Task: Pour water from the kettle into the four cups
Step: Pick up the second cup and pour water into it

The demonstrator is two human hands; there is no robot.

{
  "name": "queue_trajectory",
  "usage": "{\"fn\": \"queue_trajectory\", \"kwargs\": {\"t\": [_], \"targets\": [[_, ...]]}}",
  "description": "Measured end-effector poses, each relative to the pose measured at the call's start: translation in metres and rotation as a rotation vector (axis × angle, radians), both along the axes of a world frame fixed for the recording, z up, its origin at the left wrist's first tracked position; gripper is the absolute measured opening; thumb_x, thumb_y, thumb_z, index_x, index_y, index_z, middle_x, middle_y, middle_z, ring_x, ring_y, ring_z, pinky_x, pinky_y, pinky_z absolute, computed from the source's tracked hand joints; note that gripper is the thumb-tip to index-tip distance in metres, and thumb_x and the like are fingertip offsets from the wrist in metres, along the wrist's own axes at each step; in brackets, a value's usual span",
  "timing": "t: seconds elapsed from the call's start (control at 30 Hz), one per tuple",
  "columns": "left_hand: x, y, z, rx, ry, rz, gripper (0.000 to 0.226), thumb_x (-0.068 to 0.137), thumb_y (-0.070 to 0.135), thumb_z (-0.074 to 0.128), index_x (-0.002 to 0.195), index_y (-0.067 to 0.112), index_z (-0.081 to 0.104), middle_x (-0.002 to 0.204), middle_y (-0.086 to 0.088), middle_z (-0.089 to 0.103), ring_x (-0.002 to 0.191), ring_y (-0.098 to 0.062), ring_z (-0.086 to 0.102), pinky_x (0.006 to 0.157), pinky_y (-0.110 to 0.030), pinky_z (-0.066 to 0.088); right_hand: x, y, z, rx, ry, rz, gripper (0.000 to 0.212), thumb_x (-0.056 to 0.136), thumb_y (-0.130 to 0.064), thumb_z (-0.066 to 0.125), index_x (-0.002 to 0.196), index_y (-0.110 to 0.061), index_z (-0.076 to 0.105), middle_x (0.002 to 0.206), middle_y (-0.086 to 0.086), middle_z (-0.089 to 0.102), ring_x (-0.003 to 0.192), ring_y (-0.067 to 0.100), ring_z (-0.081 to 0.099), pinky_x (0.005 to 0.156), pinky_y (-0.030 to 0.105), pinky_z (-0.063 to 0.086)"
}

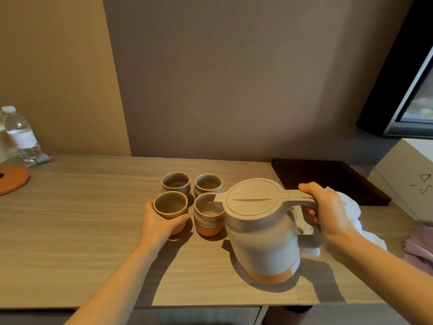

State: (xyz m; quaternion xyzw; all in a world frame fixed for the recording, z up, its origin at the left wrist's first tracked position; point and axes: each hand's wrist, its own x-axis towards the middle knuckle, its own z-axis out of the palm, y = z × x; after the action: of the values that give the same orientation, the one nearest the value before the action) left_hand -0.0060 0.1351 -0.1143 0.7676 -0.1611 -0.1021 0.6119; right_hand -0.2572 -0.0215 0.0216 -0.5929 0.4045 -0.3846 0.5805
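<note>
Biggest thing here is the pale wood-grain laminate bench (70,242), running the full width against a beige wall. On its right half is the greyish-beige plastic kettle (262,233) with the orange band round its bottom. It's leaning left toward the cups, lid closed, and its spout hangs right over the rim of the near-right cup. I can't tell if its base is touching the bench or just off it.

Behind the kettle there's a dark brown rectangular tray (328,179) at the back right, and a crumpled white cloth (351,207) lies just past the handle.

The right hand (328,207) is wrapped tight round the kettle handle, thumb on top. The left hand (159,224) is curled round the near-left cup, holding it from the side.

Far left: a clear plastic water bottle (22,134) with a white cap, and a flat round orange disc (11,180) in front of it.

The four small grey-brown ceramic cups with orange bases sit in a tight two-by-two square mid-bench: near-left cup (170,205), near-right cup (208,216), far-left cup (175,185) and far-right cup (208,185). The near-right one has water in it.
</note>
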Motion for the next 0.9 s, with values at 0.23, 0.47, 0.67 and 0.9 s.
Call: {"fn": "queue_trajectory", "kwargs": {"t": [0.23, 0.47, 0.67, 0.9], "targets": [[0.003, 0.007, 0.008, -0.057, -0.018, 0.031, 0.091, 0.055, 0.02, 0.094, 0.131, 0.018, 0.044, 0.121, -0.002, 0.057, 0.111, -0.02, 0.054, 0.083, -0.031, 0.047, 0.001, -0.001, -0.001, -0.005, -0.024, -0.006, 0.044, 0.088, -0.022, 0.059, 0.045, -0.013, 0.054, 0.032, -0.005, 0.043, 0.051, 0.015, 0.037, 0.058, 0.025, 0.034], [-0.006, 0.023, 0.047, -0.091, -0.097, -0.041, 0.082, 0.056, 0.018, 0.093, 0.122, 0.028, 0.046, 0.109, 0.009, 0.055, 0.105, -0.013, 0.053, 0.075, -0.023, 0.044, 0.0, 0.0, 0.0, 0.041, -0.029, 0.053, 0.057, 0.087, -0.025, 0.058, 0.03, -0.018, 0.056, 0.035, -0.003, 0.041, 0.044, 0.011, 0.034, 0.055, 0.025, 0.032], [-0.026, 0.03, 0.064, -0.016, -0.114, -0.174, 0.08, 0.054, 0.014, 0.094, 0.119, 0.029, 0.05, 0.106, 0.012, 0.059, 0.1, -0.011, 0.056, 0.073, -0.025, 0.046, 0.001, -0.001, 0.015, -0.004, -0.042, 0.102, 0.04, 0.084, -0.029, 0.059, 0.049, -0.011, 0.052, 0.037, -0.004, 0.038, 0.038, 0.009, 0.034, 0.052, 0.026, 0.031], [-0.039, 0.029, 0.068, 0.18, -0.339, -0.278, 0.088, 0.045, 0.028, 0.096, 0.117, 0.038, 0.047, 0.114, 0.013, 0.056, 0.106, -0.011, 0.054, 0.083, -0.032, 0.053, 0.0, 0.005, 0.042, -0.056, -0.023, 0.131, 0.038, 0.085, -0.027, 0.058, 0.051, -0.012, 0.051, 0.034, -0.008, 0.044, 0.03, 0.003, 0.04, 0.052, 0.023, 0.031]]}}
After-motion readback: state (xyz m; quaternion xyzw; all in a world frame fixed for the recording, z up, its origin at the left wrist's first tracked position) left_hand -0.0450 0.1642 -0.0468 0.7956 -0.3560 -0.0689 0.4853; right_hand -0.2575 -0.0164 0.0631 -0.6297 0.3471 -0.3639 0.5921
